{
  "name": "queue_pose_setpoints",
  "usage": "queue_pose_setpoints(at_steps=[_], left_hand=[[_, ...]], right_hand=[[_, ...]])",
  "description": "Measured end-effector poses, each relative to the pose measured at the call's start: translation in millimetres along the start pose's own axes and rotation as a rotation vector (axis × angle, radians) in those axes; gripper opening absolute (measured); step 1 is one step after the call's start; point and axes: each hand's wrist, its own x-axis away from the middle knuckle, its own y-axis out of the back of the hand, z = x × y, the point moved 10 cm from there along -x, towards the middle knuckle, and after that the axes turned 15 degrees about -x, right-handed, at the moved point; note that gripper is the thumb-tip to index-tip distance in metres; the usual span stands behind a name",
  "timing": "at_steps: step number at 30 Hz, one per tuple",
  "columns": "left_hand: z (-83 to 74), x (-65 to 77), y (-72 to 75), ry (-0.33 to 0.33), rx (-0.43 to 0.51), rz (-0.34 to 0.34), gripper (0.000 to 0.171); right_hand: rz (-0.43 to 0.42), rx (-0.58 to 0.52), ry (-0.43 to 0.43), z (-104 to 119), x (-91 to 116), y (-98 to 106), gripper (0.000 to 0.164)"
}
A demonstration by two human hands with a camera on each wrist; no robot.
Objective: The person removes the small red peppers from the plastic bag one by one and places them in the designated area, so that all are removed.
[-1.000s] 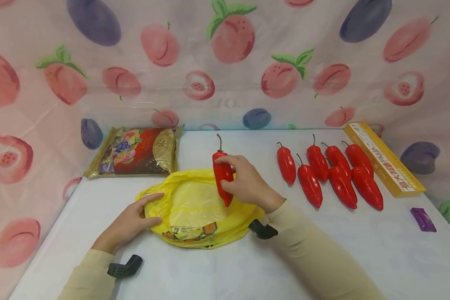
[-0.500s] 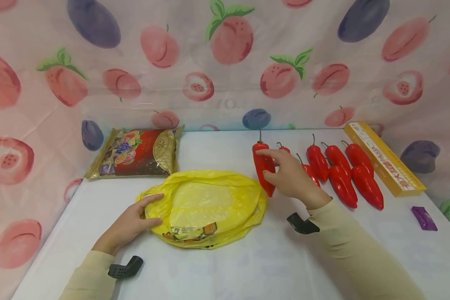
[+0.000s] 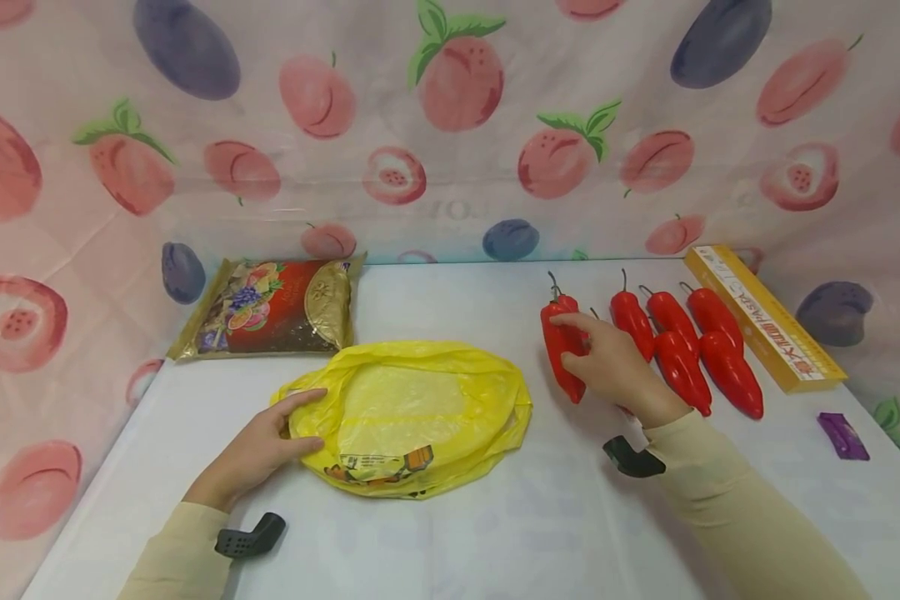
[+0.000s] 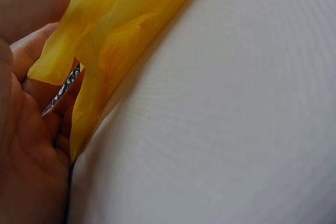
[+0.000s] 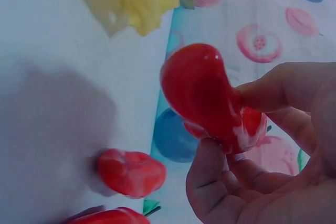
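Note:
My right hand (image 3: 615, 367) pinches a red chili pepper (image 3: 561, 354) between thumb and fingers, stem up, above the table to the right of the yellow plastic bag. In the right wrist view the gripped pepper (image 5: 194, 85) points its rounded tip at the camera. Several more red peppers (image 3: 682, 371) lie at the right; the nearest two are partly hidden behind my hand and the held pepper. The yellow bag (image 3: 397, 400) spreads with its mouth open. My left hand (image 3: 251, 454) rests at its left rim, thumb and index finger apart, bag film (image 4: 121, 35) reaching into the palm.
A gold and red printed package (image 3: 270, 304) lies at the back left. Beyond the peppers a long yellow pasta box (image 3: 765, 321) slants along the right side, with a small purple packet (image 3: 843, 436) in front. A fruit-patterned curtain (image 3: 450, 192) borders the white table.
My right hand has carried the chili pepper from over the bag's mouth to the right, toward the other peppers. My left hand and the bag have stayed in place.

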Motion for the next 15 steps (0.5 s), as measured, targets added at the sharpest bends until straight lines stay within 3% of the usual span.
queue_pose_setpoints(at_steps=[15], left_hand=[[-0.7, -1.1, 0.6, 0.013, 0.003, 0.004, 0.074]], right_hand=[[0.023, 0.008, -0.063, -24.2, -4.5, -16.7, 0.06]])
